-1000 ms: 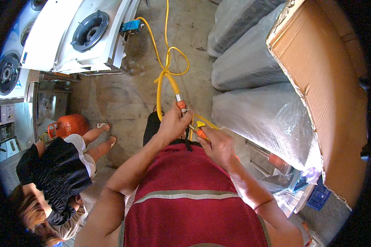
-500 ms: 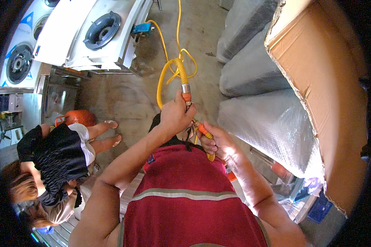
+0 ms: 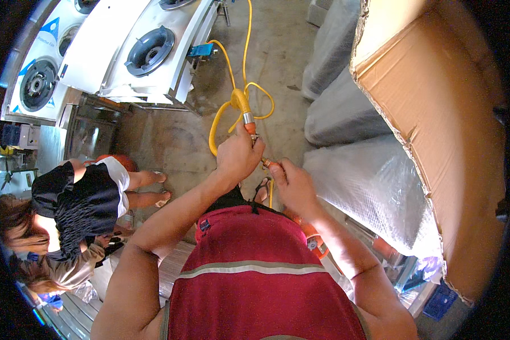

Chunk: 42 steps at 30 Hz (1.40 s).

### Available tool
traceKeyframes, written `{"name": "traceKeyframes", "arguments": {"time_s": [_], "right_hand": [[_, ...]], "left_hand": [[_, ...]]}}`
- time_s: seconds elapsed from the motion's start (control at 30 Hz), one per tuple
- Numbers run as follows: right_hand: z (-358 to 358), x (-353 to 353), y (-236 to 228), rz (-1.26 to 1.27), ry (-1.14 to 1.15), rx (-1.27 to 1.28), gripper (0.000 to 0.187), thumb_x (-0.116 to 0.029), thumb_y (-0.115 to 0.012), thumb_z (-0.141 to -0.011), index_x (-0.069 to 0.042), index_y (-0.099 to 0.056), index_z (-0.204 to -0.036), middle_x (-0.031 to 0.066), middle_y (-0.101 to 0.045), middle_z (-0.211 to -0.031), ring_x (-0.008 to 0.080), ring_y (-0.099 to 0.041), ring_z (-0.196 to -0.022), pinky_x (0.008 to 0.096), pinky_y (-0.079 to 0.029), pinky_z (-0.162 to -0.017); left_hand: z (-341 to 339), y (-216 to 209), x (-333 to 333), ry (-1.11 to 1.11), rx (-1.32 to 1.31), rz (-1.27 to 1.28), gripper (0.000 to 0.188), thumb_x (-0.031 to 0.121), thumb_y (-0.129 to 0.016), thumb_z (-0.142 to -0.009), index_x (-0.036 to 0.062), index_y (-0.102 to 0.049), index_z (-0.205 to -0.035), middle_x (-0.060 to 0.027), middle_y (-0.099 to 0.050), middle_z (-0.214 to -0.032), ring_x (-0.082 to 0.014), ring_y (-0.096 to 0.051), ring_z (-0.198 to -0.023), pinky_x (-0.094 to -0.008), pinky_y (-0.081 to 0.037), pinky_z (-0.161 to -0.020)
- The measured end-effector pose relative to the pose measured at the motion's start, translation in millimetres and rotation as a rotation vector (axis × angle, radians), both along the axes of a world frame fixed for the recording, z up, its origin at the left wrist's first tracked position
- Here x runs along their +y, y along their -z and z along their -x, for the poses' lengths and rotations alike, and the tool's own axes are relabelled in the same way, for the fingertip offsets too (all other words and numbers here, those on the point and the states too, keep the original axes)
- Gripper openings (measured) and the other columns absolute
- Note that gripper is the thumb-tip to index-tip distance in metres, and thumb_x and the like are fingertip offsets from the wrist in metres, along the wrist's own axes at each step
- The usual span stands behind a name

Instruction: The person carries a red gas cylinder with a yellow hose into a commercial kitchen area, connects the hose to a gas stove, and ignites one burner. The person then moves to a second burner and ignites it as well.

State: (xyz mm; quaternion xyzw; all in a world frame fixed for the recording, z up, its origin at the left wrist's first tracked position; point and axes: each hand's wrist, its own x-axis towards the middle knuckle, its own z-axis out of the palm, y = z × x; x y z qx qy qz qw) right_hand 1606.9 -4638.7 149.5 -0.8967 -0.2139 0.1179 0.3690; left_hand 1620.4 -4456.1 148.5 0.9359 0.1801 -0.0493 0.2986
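Note:
My left hand (image 3: pixel 236 156) is closed round the end of a thick yellow hose (image 3: pixel 242 100), just below its silver collar (image 3: pixel 247 118) and orange sleeve (image 3: pixel 250 128). Close by, my right hand (image 3: pixel 294 186) grips a second hose end, an orange one with a brass-coloured fitting (image 3: pixel 265 162) poking out toward my left hand. A small gap shows between the two hands. My fingers hide most of both connectors, so I cannot tell whether they are linked. Ahead on the floor, the thick hose bends in a loop, and a thinner yellow hose (image 3: pixel 245 42) crosses it.
At the far left stands a white stove (image 3: pixel 113 45) with a black burner (image 3: pixel 149 51). Two people (image 3: pixel 76 209) are on the left, beside a red-orange rounded object (image 3: pixel 119 162). Wrapped grey bulky items (image 3: pixel 345 113) and a big open cardboard box (image 3: pixel 430 113) line the right.
My right hand has turned over and shifted up along its hose end, covering the orange and yellow length that showed before. My left hand keeps its hold. The view has shifted slightly.

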Motion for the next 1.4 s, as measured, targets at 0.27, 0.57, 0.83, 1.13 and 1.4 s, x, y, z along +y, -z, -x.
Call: {"name": "traceKeyframes", "arguments": {"time_s": [0.27,0.57,0.83,1.13,1.4], "right_hand": [[-21,-8,-4,-0.487,-0.003,1.300,0.043,-0.046,-0.046,-0.103,-0.005,-0.060,-0.104,-0.0010,-0.052,-0.068,0.0092,-0.048,-0.051,0.0293,-0.042,-0.045],[2,-7,-6,0.015,-0.035,-0.323,0.029,-0.031,-0.059,-0.097,-0.005,-0.059,-0.108,0.0163,-0.066,-0.095,0.0371,-0.066,-0.072,0.0441,-0.053,-0.059],[-16,-2,-14,-0.248,-0.025,0.494,0.039,-0.042,-0.050,-0.102,-0.005,-0.060,-0.101,0.0046,-0.053,-0.060,0.0229,-0.054,-0.051,0.0347,-0.045,-0.049],[-17,16,-6,-0.339,-0.026,0.782,0.038,-0.041,-0.048,-0.103,-0.005,-0.060,-0.110,0.0022,-0.055,-0.068,0.0157,-0.052,-0.053,0.0313,-0.041,-0.048],[0,11,15,0.183,-0.049,-0.283,0.033,-0.035,-0.058,-0.097,-0.005,-0.061,-0.109,0.0159,-0.067,-0.082,0.0378,-0.066,-0.081,0.0451,-0.051,-0.070]], "left_hand": [[6,-3,4,0.024,-0.011,-0.053,0.042,0.032,-0.060,-0.090,0.0009,-0.042,-0.112,-0.0248,-0.066,-0.076,-0.0463,-0.065,-0.073,-0.0563,-0.050,-0.065],[1,7,7,-0.023,-0.020,0.276,0.047,0.038,-0.059,-0.091,-0.0022,-0.043,-0.109,-0.0266,-0.067,-0.081,-0.0483,-0.065,-0.081,-0.0572,-0.049,-0.074],[12,-4,0,-0.082,-0.037,0.134,0.040,0.033,-0.061,-0.093,-0.0006,-0.044,-0.108,-0.0238,-0.067,-0.083,-0.0448,-0.066,-0.079,-0.0516,-0.051,-0.069],[15,6,22,-0.062,-0.015,0.112,0.047,0.036,-0.059,-0.091,-0.0031,-0.045,-0.113,-0.0282,-0.067,-0.085,-0.0479,-0.065,-0.082,-0.0561,-0.050,-0.073],[-2,22,20,-0.044,0.116,0.139,0.052,0.041,-0.057,-0.090,-0.0009,-0.049,-0.120,-0.0267,-0.068,-0.096,-0.0448,-0.067,-0.089,-0.0548,-0.052,-0.080]]}}
